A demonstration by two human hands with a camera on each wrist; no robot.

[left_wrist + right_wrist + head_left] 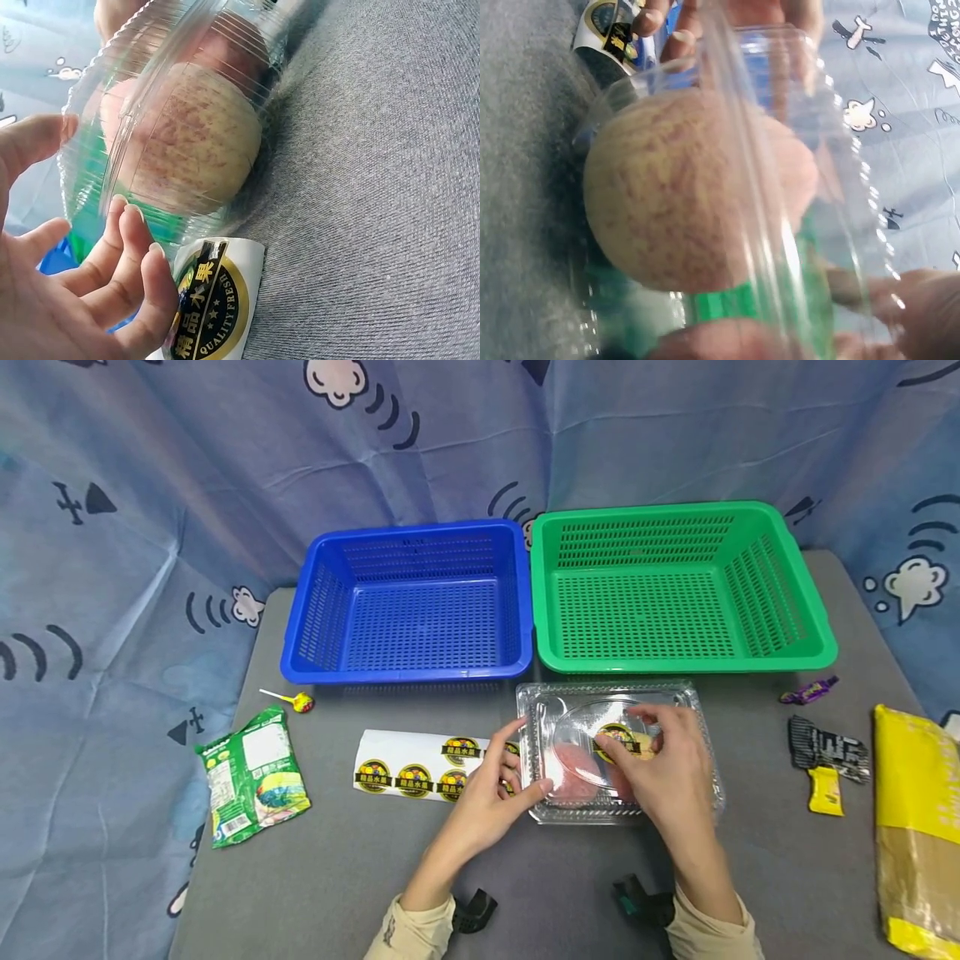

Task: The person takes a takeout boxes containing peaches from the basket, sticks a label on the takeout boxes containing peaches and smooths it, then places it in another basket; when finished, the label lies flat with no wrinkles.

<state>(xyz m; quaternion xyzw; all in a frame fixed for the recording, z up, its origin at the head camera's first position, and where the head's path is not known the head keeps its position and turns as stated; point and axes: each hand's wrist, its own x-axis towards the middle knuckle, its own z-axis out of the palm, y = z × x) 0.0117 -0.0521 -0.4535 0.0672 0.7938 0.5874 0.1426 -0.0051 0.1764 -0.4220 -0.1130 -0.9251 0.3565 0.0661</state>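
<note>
The right hand (pixel 667 764) is half open over the lid of a clear box (pixel 585 817), thumb and fingers apart, the thumb at the edge of a round sticker (pixel 612 732) on the lid. The left hand (pixel 491 793) is loosely open, fingers spread, with fingertips touching the box's near side. Fruit (pixel 573 772) lies inside, between the hands. Just left of the left hand, partly behind its fingers, lies a sticker sheet (pixel 390 750); farther left are a green bag (pixel 258 777) and a lollipop (pixel 303 702). Beyond the left hand stands a blue basket (pixel 408 677); beyond the right, a green basket (pixel 690 665). Well right of the right hand, the surface (pixel 562 893) carries a purple sweet (pixel 810 692), a black packet (pixel 828 750), a yellow packet (pixel 827 792) and a yellow bag (pixel 918 802).
</note>
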